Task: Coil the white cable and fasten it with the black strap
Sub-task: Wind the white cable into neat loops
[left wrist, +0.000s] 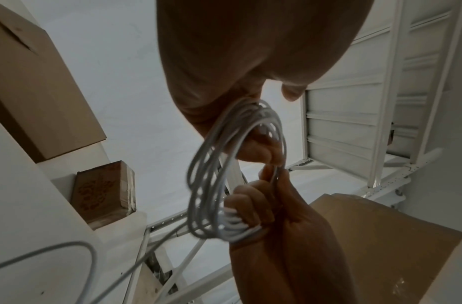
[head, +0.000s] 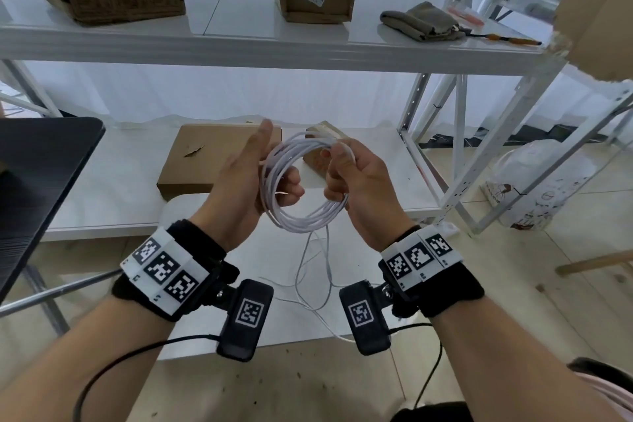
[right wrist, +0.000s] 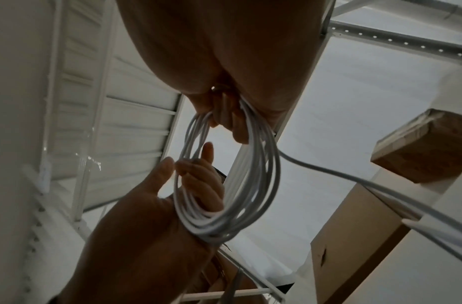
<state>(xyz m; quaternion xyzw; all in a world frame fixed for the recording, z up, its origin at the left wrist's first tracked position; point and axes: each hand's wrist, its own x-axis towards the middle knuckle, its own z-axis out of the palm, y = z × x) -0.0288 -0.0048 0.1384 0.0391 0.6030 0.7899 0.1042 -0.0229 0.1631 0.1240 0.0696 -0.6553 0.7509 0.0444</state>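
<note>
White cable (head: 301, 181) hung in mid-air as a loose multi-turn coil btwn both hands, above the lower shelf (head: 113, 181), w/ slack trailing down toward the floor. Left hand (head: 239, 181) had its lower fingers hooked through the loops, thumb up and apart; right hand (head: 356, 178) was clamped on the coil's far side. Probably light, thin, springy, so turns likely splay; best gripped across the whole bundle. Black strap wasn't visible.

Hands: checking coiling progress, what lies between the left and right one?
The coiled white cable spans between left hand and right hand, both gripping it; head view shows it.
</note>
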